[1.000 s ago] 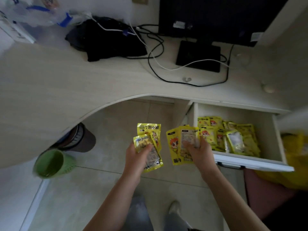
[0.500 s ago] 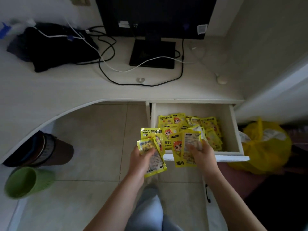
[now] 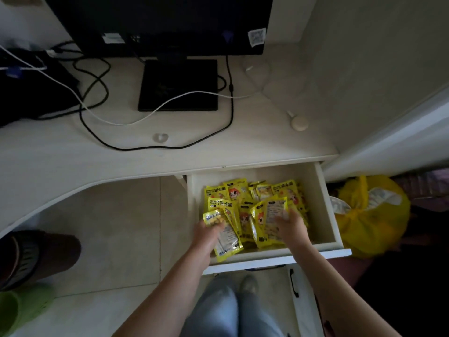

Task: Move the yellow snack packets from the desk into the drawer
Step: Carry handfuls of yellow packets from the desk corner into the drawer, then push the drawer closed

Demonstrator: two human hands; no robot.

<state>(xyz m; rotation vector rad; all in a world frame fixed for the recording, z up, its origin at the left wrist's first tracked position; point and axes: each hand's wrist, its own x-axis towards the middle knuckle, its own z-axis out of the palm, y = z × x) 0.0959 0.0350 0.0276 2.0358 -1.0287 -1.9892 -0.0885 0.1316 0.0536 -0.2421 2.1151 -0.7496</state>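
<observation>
Yellow snack packets [image 3: 224, 233] are clamped in both hands' grip, left hand [image 3: 206, 235] and right hand [image 3: 290, 227], over the open drawer [image 3: 325, 203].

Yellow snack packets [image 3: 255, 200] lie jumbled inside the open white drawer [image 3: 326, 205]

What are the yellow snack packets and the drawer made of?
The snack packets look like thin glossy plastic film: they shine and crinkle. The drawer seems to be board with a smooth matte white coating, with flat, even walls; what lies under the coating can't be told.
</observation>
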